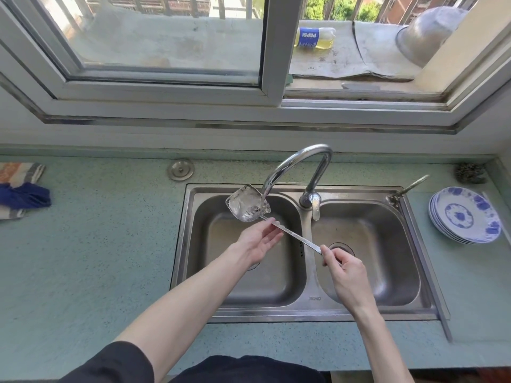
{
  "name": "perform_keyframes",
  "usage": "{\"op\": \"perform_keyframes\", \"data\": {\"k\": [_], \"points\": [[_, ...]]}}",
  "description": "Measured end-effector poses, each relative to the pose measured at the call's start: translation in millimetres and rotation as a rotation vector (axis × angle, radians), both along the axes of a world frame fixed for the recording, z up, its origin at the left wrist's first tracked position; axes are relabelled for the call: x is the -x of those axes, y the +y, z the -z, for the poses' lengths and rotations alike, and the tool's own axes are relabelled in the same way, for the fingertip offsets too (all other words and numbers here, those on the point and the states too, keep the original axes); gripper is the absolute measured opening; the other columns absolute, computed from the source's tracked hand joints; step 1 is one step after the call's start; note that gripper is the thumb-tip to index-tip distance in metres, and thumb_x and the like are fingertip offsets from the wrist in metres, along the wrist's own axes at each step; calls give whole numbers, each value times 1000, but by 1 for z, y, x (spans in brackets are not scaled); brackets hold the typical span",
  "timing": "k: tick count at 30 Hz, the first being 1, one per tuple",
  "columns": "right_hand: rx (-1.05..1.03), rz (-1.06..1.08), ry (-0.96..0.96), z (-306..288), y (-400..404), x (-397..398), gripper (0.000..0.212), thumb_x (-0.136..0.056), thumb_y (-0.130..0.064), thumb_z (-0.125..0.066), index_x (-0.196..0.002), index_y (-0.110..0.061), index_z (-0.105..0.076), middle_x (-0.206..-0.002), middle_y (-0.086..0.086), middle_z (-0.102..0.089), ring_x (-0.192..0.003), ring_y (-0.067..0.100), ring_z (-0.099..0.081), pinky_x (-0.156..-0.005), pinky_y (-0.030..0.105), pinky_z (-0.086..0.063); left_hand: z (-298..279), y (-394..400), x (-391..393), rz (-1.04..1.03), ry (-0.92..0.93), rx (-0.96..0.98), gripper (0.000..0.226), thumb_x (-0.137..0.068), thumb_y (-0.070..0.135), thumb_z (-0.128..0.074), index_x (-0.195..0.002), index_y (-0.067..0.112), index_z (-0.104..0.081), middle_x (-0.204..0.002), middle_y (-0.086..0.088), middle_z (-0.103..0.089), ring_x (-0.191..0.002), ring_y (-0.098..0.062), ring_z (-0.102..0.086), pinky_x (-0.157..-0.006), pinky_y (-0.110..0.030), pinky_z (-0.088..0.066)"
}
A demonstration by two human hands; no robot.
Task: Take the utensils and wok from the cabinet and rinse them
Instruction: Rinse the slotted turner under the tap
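Two hands are sharing one utensil over the left basin of the double sink [423, 275]: a steel spatula [249, 205], its flat blade lying directly beneath the spout of the faucet [300, 161] so the water is breaking over it. The blade is looking glassy and rippled with water, which suggests this is being held there on purpose to catch the stream rather than let it fall straight past.

The right hand [344, 275] is pinching the near end of the long handle between thumb and curled fingers, out over the right basin, which is letting it steer and tilt the blade from a distance while staying out of the splash. The left hand [260, 239] is lying palm-up with its fingers nearly straight, fingertips touching the handle just behind the blade; it appears to be steadying or rubbing the metal rather than gripping it.

The handle is crossing the divider between the basins at a slant, blade far and left, grip end near and right.

A stack of blue-and-white plates [464, 215] is sitting on the counter to the right of the sink, and a blue cloth [23, 194] is lying at the far left edge. No wok is visible at the sink; a metal bowl [425, 37] is resting upside down on the ledge outside the window.
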State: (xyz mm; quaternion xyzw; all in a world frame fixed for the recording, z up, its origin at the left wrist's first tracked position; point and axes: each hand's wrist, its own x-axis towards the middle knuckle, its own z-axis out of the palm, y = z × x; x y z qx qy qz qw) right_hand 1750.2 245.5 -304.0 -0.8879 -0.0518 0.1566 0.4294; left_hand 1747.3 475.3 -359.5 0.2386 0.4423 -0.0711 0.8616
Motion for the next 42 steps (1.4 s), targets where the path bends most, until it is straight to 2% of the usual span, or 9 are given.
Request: {"op": "perform_keyframes", "data": {"k": [3, 7, 12, 19, 23, 26, 35, 39, 42], "points": [[-129, 48, 87, 17, 6, 4, 44, -104, -39, -59, -69, -11, -64, -52, -9, -30, -50, 9, -27, -49, 26, -22, 0, 7, -3, -28, -29, -97, 4, -99, 3, -63, -101, 5, -65, -92, -12, -74, -85, -24, -71, -72, -31, -64], [-250, 115, 197, 38, 12, 7, 41, -103, -44, -60, -76, -15, -68, -59, 0, -34, -59, 19, -31, -57, 33, -24, -2, 18, -6, -49, -39, -210, 13, -97, 0, -64, -110, 0, -65, -93, -15, -76, -86, -28, -73, -75, -33, -64], [-266, 96, 208, 44, 19, 5, 33, -104, -41, -60, -83, -20, -75, -60, -8, -39, -62, 13, -35, -63, 34, -29, -5, 26, -11, -68, -68, -273, 26, -98, -1, -63, -124, -4, -62, -99, -17, -75, -86, -27, -74, -71, -31, -65], [-289, 112, 269, 48, 21, 1, 23, -104, -33, -62, -95, -18, -77, -65, -15, -56, -65, 6, -47, -68, 28, -40, -14, 26, -19, -21, -100, -354, 18, -100, -1, -60, -116, -2, -66, -103, -17, -73, -96, -32, -71, -75, -31, -64], [-315, 131, 303, 52, 23, 1, 21, -104, -31, -62, -96, -17, -76, -71, -8, -61, -69, 9, -52, -67, 29, -44, -17, 26, -23, 23, -119, -430, 13, -101, 2, -58, -98, 5, -70, -98, -13, -75, -89, -27, -73, -78, -32, -62], [-334, 146, 322, 55, 27, 2, 18, -104, -31, -63, -99, -18, -75, -79, -4, -67, -72, 8, -57, -69, 26, -47, -21, 29, -26, 29, -120, -484, 13, -100, 1, -58, -94, 4, -69, -91, -11, -75, -77, -20, -74, -68, -26, -63], [-353, 171, 392, 58, 42, 4, 17, -106, -28, -58, -106, -18, -72, -96, 3, -74, -85, 11, -67, -72, 26, -49, -21, 43, -28, -56, -95, -556, 20, -98, 3, -65, -117, -2, -66, -94, -13, -74, -83, -27, -72, -72, -31, -63], [-358, 156, 393, 58, 45, 5, 17, -106, -29, -58, -109, -19, -71, -99, 2, -76, -82, 5, -69, -74, 26, -52, -20, 50, -27, -71, -93, -559, 21, -99, 3, -63, -120, -2, -65, -91, -11, -76, -71, -17, -75, -68, -27, -62], [-370, 145, 388, 57, 46, 6, 16, -105, -30, -60, -110, -20, -72, -99, 1, -76, -83, 4, -70, -75, 26, -52, -18, 52, -25, -79, -89, -573, 21, -99, 4, -63, -119, -2, -66, -97, -12, -77, -76, -18, -75, -71, -28, -62]]}}
